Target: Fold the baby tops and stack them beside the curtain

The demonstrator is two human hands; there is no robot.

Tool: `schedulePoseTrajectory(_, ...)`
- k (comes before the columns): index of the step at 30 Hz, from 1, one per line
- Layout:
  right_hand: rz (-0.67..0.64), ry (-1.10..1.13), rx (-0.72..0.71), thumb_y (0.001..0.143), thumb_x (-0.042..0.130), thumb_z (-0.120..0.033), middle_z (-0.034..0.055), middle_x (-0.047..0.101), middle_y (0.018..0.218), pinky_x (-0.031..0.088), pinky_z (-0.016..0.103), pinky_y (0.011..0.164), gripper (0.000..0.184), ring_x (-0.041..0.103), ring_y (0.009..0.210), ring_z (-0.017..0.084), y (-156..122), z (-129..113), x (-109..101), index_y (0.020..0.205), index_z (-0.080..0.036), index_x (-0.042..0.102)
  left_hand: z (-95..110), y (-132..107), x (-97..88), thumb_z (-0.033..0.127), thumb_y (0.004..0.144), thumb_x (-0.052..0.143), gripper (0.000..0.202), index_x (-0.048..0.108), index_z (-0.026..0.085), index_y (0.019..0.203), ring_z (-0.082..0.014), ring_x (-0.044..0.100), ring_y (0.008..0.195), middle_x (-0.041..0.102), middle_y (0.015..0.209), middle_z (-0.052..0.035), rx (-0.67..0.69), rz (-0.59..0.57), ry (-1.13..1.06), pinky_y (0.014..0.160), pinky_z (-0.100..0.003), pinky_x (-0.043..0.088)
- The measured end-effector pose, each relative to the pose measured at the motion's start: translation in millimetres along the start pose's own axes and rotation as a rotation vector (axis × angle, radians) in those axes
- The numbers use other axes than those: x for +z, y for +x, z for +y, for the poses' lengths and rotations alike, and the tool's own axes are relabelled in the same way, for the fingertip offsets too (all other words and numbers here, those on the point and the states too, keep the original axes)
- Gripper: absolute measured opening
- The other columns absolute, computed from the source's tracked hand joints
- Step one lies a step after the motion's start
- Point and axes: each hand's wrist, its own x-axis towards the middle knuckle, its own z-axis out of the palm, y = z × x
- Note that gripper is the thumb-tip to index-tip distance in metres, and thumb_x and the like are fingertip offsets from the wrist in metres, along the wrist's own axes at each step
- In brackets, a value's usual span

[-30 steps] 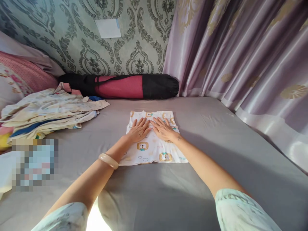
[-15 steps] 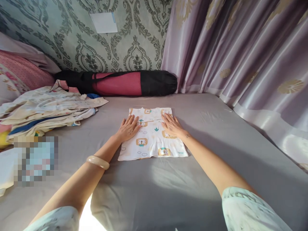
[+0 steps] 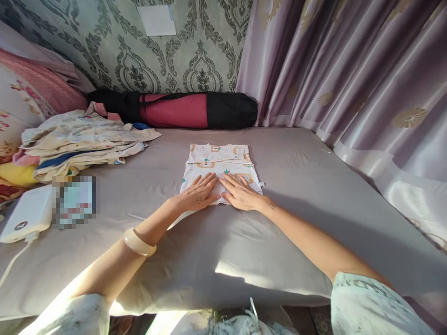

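Observation:
A white garment with a lion print (image 3: 216, 168) lies folded into a flat, roughly square shape on the grey bed sheet. A crease runs across its upper part, and a small white label sticks out at its right edge. Flat on the near left part of the cloth rests my left hand (image 3: 199, 191), fingers stretched out and a cream bangle on that forearm. My right hand (image 3: 241, 191) presses beside it on the near right part, also with spread fingers. The two hands are close together and cover much of the near edge.
A pile of clothes (image 3: 87, 139) sits at the left, with a white power bank (image 3: 31, 214) and its cable nearer me. Beside that is a blurred-out object (image 3: 76, 202). A black and red rolled bag (image 3: 174, 110) lies along the wall. Curtains (image 3: 342, 70) hang at the right.
Both hands have slid toward me and closer together, from the cloth's sides to its near edge. The garment looks shorter front to back, and its label now shows. The view has shifted.

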Motion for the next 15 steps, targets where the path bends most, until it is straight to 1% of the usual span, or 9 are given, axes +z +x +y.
schedulePoseTrajectory(2,0.000,0.001,-0.051,0.103,0.026,-0.040,0.0077,0.016,0.164,0.002,0.047,0.123,0.056,0.011,0.152,0.023,-10.0,-11.8,1.9,0.155,-0.019,0.030,6.1,-10.6,1.2,0.061,0.099,0.016,0.074,0.017,0.015,0.158,-0.0228,0.009,0.152,0.015,0.164,-0.0103,-0.016,-0.020,-0.022,0.123,-0.041,0.009)
schedulePoseTrajectory(4,0.009,0.008,-0.083,0.104,0.025,-0.038,0.0041,0.017,0.164,0.002,0.048,0.123,0.052,0.013,0.151,0.023,-21.6,-16.3,1.2,0.153,-0.024,0.035,3.8,-21.7,-0.1,0.062,0.099,0.015,0.074,0.019,0.017,0.157,-0.0225,0.009,0.152,0.013,0.164,-0.0089,-0.041,-0.028,-0.031,0.123,-0.042,0.008)
schedulePoseTrajectory(6,-0.007,0.035,-0.102,0.104,0.026,-0.037,0.0000,0.018,0.164,0.005,0.048,0.123,0.050,0.014,0.151,0.021,-34.9,-15.0,-1.3,0.152,-0.029,0.037,-4.8,-33.4,-3.0,0.064,0.098,0.018,0.073,0.020,0.022,0.157,-0.0226,0.010,0.152,0.014,0.165,-0.0068,-0.038,-0.025,-0.036,0.123,-0.043,0.009)
schedulePoseTrajectory(9,-0.053,0.076,-0.130,0.103,0.028,-0.034,-0.0030,0.025,0.162,0.009,0.045,0.124,0.050,0.016,0.151,0.019,-55.9,-7.1,-5.0,0.152,-0.031,0.037,-21.6,-50.7,-6.8,0.068,0.095,0.029,0.073,0.023,0.029,0.157,-0.0237,0.014,0.152,0.017,0.164,-0.0041,0.008,-0.012,-0.069,0.123,-0.043,0.013)
schedulePoseTrajectory(10,-0.055,0.088,-0.138,0.102,0.029,-0.033,-0.0036,0.028,0.161,0.010,0.044,0.124,0.050,0.017,0.150,0.018,-62.3,-3.9,-5.6,0.151,-0.031,0.038,-26.6,-56.0,-7.2,0.069,0.093,0.033,0.073,0.028,0.030,0.155,-0.0242,0.017,0.151,0.020,0.164,-0.0036,0.019,0.001,-0.089,0.123,-0.043,0.015)
schedulePoseTrajectory(12,-0.018,0.118,-0.143,0.102,0.030,-0.032,-0.0036,0.037,0.157,0.014,0.041,0.124,0.050,0.024,0.148,0.017,-73.6,2.7,-5.7,0.151,-0.029,0.040,-33.7,-65.3,-6.6,0.070,0.091,0.039,0.068,0.045,0.031,0.147,-0.0250,0.029,0.147,0.031,0.160,-0.0042,0.018,0.055,-0.127,0.120,-0.040,0.024)
schedulePoseTrajectory(14,0.053,0.156,-0.119,0.101,0.034,-0.031,-0.0019,0.046,0.152,0.022,0.038,0.122,0.048,0.034,0.144,0.016,-82.1,9.7,-5.1,0.148,-0.028,0.044,-36.6,-72.6,-4.8,0.066,0.093,0.041,0.057,0.061,0.030,0.133,-0.0248,0.044,0.137,0.045,0.151,-0.0064,0.017,0.135,-0.136,0.114,-0.038,0.035)
schedulePoseTrajectory(15,0.091,0.175,-0.098,0.100,0.036,-0.030,-0.0010,0.050,0.148,0.027,0.037,0.121,0.047,0.040,0.140,0.016,-85.2,13.5,-4.9,0.146,-0.028,0.047,-36.7,-75.5,-3.8,0.063,0.094,0.041,0.052,0.065,0.029,0.126,-0.0240,0.051,0.129,0.052,0.144,-0.0074,0.025,0.179,-0.126,0.110,-0.037,0.040)
